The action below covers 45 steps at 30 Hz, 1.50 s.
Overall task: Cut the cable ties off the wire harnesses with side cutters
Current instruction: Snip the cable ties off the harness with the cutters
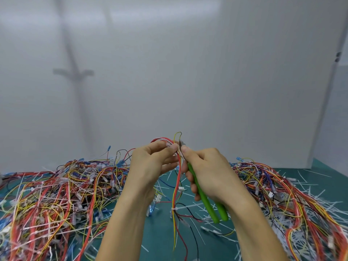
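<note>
My left hand (150, 162) holds up a wire harness (176, 194) of red, yellow, white and black wires, pinching it near its looped top. My right hand (209, 174) grips the green-handled side cutters (207, 204), whose jaws (181, 144) sit at the harness right beside my left fingertips. The handles lie close together. A white cable tie (174, 209) still binds the harness lower down, where its wires hang toward the green mat (162, 234).
A large tangled pile of harnesses (56, 194) covers the mat on the left. Another pile (293, 200) lies on the right. Several cut white cable ties (305, 185) are scattered over the mat. A white wall (188, 72) stands behind.
</note>
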Motion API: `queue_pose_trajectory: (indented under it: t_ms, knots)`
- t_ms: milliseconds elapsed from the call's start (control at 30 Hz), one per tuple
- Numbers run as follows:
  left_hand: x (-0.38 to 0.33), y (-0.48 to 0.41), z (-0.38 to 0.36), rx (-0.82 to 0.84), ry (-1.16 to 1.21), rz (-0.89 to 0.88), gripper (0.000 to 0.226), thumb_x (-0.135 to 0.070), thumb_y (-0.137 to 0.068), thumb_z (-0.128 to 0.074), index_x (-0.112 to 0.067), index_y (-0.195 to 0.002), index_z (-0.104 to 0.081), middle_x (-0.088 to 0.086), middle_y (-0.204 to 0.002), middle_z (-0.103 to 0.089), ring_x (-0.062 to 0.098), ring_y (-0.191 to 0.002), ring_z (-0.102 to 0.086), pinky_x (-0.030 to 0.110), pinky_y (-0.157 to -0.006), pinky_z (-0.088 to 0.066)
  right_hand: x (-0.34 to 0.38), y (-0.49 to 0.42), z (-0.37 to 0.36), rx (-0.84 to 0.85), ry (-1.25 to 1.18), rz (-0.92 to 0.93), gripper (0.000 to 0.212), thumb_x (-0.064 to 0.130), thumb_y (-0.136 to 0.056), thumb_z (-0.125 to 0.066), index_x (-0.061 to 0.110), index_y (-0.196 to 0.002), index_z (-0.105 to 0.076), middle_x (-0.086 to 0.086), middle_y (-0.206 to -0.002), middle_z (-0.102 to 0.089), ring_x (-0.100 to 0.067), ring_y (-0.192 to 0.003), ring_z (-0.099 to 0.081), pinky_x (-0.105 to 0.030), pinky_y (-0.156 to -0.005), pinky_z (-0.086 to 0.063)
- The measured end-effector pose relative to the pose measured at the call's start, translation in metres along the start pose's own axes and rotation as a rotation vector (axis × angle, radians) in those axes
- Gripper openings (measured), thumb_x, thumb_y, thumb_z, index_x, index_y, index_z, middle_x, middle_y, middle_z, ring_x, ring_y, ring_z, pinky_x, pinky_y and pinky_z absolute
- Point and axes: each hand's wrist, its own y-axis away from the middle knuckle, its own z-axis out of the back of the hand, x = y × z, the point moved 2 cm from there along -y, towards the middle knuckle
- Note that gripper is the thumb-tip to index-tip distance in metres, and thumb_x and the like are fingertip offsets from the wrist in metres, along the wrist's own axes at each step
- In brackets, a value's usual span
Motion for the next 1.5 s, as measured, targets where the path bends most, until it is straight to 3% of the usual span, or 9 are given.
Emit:
queue_pose_trajectory:
  t_ms: [100, 233, 400, 567, 767, 1000, 1100, 1267, 1500]
  knots:
    - [0.002, -0.002, 0.002, 0.046, -0.118, 0.024, 0.008, -0.008, -0.092, -0.061, -0.004, -0.087, -0.065, 0.006, -0.075, -0.064, 0.011, -0.059, -0.065, 0.020, -0.052, -0.053, 0.001, -0.003, -0.001, -0.040, -0.089, 0.006, 0.052, 0.052, -0.096, -0.050, 0.012, -0.065, -0.063, -0.001, -0.054, -0.057, -0.017, -0.042, -0.054, -0.029, -0.043, -0.049]
    - [0.005, -0.002, 0.000, 0.105, -0.227, -0.005, 0.019, -0.012, -0.097, -0.054, 0.005, -0.089, -0.058, 0.013, -0.083, -0.054, 0.017, -0.073, -0.057, 0.020, -0.055, -0.050, -0.001, -0.002, 0.003, -0.050, -0.041, 0.060, 0.047, 0.052, -0.081, -0.071, 0.008, -0.069, -0.063, -0.003, -0.056, -0.052, -0.019, -0.051, -0.051, -0.045, -0.052, -0.055]
    - [0.003, 0.002, -0.005, 0.091, -0.167, -0.106, 0.020, -0.024, -0.091, -0.066, -0.022, -0.073, -0.073, -0.010, -0.066, -0.061, 0.003, -0.059, -0.051, 0.023, -0.061, -0.042, 0.003, 0.001, 0.004, 0.028, -0.177, 0.077, 0.022, 0.021, -0.086, -0.074, 0.008, -0.070, -0.066, -0.006, -0.053, -0.049, -0.017, -0.046, -0.047, -0.034, -0.048, -0.053]
    - [-0.003, 0.004, -0.002, 0.149, -0.201, -0.099, 0.016, -0.025, -0.091, -0.067, -0.018, -0.080, -0.076, -0.008, -0.071, -0.069, 0.004, -0.056, -0.056, 0.018, -0.056, -0.051, 0.005, 0.001, 0.011, -0.081, -0.338, 0.122, 0.016, 0.017, -0.088, -0.073, 0.007, -0.076, -0.069, -0.001, -0.051, -0.050, -0.013, -0.044, -0.047, -0.029, -0.044, -0.051]
    - [-0.004, 0.013, -0.001, 0.428, -0.387, 0.001, 0.028, -0.041, -0.085, -0.068, -0.013, -0.085, -0.074, 0.005, -0.085, -0.075, 0.019, -0.070, -0.072, 0.031, -0.073, -0.061, -0.003, -0.003, 0.022, -0.179, -0.368, 0.103, 0.016, 0.018, -0.088, -0.073, 0.009, -0.075, -0.070, 0.002, -0.051, -0.053, -0.013, -0.046, -0.047, -0.028, -0.045, -0.049]
    - [-0.002, 0.017, 0.002, 0.646, -0.628, 0.035, 0.020, -0.031, -0.097, -0.059, -0.021, -0.101, -0.076, -0.001, -0.100, -0.076, 0.017, -0.095, -0.071, 0.025, -0.081, -0.058, -0.012, -0.007, 0.030, -0.262, -0.408, 0.039, 0.017, 0.022, -0.087, -0.074, 0.008, -0.078, -0.071, 0.002, -0.056, -0.063, -0.010, -0.044, -0.046, -0.025, -0.041, -0.046]
    - [-0.003, 0.018, 0.007, 0.702, -0.630, 0.070, 0.023, -0.023, -0.101, -0.052, -0.014, -0.104, -0.073, 0.004, -0.100, -0.075, 0.017, -0.093, -0.070, 0.035, -0.088, -0.057, -0.014, -0.007, 0.034, -0.267, -0.445, 0.006, 0.019, 0.024, -0.087, -0.074, 0.005, -0.086, -0.072, -0.005, -0.070, -0.072, -0.011, -0.044, -0.047, -0.027, -0.042, -0.048]
    - [-0.007, 0.018, 0.007, 0.677, -0.543, 0.045, 0.016, -0.014, -0.098, -0.056, -0.011, -0.091, -0.069, 0.003, -0.088, -0.072, 0.014, -0.087, -0.069, 0.036, -0.086, -0.057, -0.015, -0.007, 0.035, -0.221, -0.445, -0.009, 0.019, 0.024, -0.088, -0.072, 0.005, -0.089, -0.072, -0.007, -0.075, -0.074, -0.010, -0.044, -0.049, -0.028, -0.045, -0.051]
    - [-0.001, 0.007, 0.001, 0.380, -0.202, 0.003, 0.023, -0.012, -0.100, -0.050, -0.003, -0.092, -0.069, 0.012, -0.094, -0.074, 0.016, -0.089, -0.072, 0.027, -0.079, -0.059, -0.009, -0.007, 0.029, -0.126, -0.385, 0.016, 0.007, 0.012, -0.091, -0.066, 0.009, -0.090, -0.072, -0.006, -0.069, -0.072, -0.013, -0.043, -0.046, -0.027, -0.043, -0.048]
